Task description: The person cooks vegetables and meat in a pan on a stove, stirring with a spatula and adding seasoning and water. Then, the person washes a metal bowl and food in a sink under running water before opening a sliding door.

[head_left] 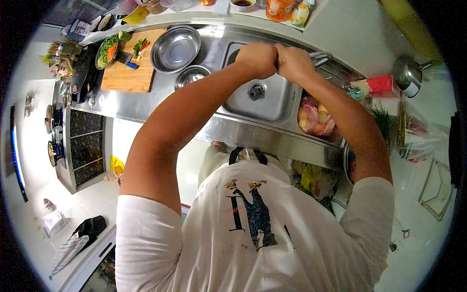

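Above the steel sink [272, 104], my left hand [258, 59] and my right hand [296, 64] meet side by side, touching. Both have their fingers curled closed, backs turned up. A narrow dark strip shows between them, but whatever they grip is hidden underneath. The drain [256, 91] lies below and nearer to me. Close to my right hand is the tap [321, 59]. A bowl of pinkish, pale pieces [317, 117] stands right of the basin, beneath my right forearm.
On the left counter are a large steel bowl [176, 47], a smaller one [191, 75], and a cutting board [124, 78] with chopped vegetables [141, 47] and a blue-handled knife [130, 64]. A plate of vegetables [107, 52] sits further left. A red box [379, 85] stands at right.
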Demonstrator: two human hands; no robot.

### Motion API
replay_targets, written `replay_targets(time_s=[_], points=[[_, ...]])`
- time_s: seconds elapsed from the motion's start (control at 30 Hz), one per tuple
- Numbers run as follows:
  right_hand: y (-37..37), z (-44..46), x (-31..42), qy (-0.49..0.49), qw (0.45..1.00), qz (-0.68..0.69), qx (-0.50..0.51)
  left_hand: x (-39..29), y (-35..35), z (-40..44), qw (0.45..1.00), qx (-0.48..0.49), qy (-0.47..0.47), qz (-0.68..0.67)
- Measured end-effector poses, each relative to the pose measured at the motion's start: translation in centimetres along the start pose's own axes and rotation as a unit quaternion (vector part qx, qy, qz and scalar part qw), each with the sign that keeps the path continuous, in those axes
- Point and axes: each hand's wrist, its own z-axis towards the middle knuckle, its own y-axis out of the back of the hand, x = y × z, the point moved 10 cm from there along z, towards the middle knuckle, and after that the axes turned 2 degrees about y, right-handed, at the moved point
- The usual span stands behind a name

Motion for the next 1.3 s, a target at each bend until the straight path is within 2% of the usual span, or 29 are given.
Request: replay_targets(time_s=[0.13,0.2,0.27,0.3,0.37,0.5,0.67,0.8,0.93,1.0,1.1,1.17,1.2,1.23,1.27,1.3], points=[[-0.5,0.6,0.6,0.045,0.999,-0.026,-0.009,1.8,-2.1,0.4,0.993,-0.019,0.046,-0.107],[-0.5,0.8,1.2,0.09,0.993,-0.05,-0.051,2.5,-3.1,0.3,0.985,-0.022,0.061,-0.158],[-1.0,1.1,1.0,0.093,0.992,-0.06,-0.053,2.0,-2.8,0.4,0.965,-0.043,0.013,-0.26],[-1.2,1.3,0.9,0.094,0.991,-0.071,-0.056,2.1,-2.8,0.3,0.965,-0.043,0.015,-0.26],[-1.1,1.4,0.8,0.094,0.992,-0.059,-0.065,2.4,-3.0,0.2,0.94,-0.025,0.026,-0.34],[-0.4,1.7,1.3,0.107,0.988,-0.051,-0.1,3.1,-3.1,-0.3,0.907,-0.011,0.069,-0.416],[-0.7,2.1,1.4,0.097,0.991,-0.037,-0.088,3.3,-4.0,-0.7,0.838,-0.003,0.096,-0.538],[-0.9,2.3,1.2,0.098,0.99,-0.031,-0.096,3.9,-4.5,-0.9,0.823,-0.007,0.129,-0.554],[-0.8,2.1,1.3,0.105,0.985,-0.062,-0.119,3.8,-3.9,-1.1,0.839,-0.004,0.112,-0.532],[-1.6,2.4,0.8,0.067,0.992,-0.061,-0.09,3.8,-4.0,-1.2,0.847,0.008,0.116,-0.519],[-1.1,1.7,0.9,0.038,0.994,-0.033,-0.101,3.8,-4.0,-1.0,0.858,0.003,0.098,-0.504],[-1.2,0.0,0.8,-0.01,0.997,-0.021,-0.079,3.3,-3.6,-1.1,0.903,-0.004,0.054,-0.426],[-1.9,-1.0,0.4,-0.041,0.995,0.031,-0.087,3.7,-4.9,-0.8,0.908,-0.02,0.041,-0.416],[-2.6,-2.0,0.5,-0.065,0.994,0.013,-0.085,4.1,-5.7,-1.0,0.893,-0.027,0.043,-0.447],[-4.4,-2.4,0.6,-0.09,0.993,0.065,-0.034,5.4,-8.4,-0.7,0.819,-0.024,0.08,-0.567],[-5.9,-3.0,1.2,-0.073,0.991,0.094,-0.063,6.3,-10.8,-0.3,0.728,-0.016,0.117,-0.675]])
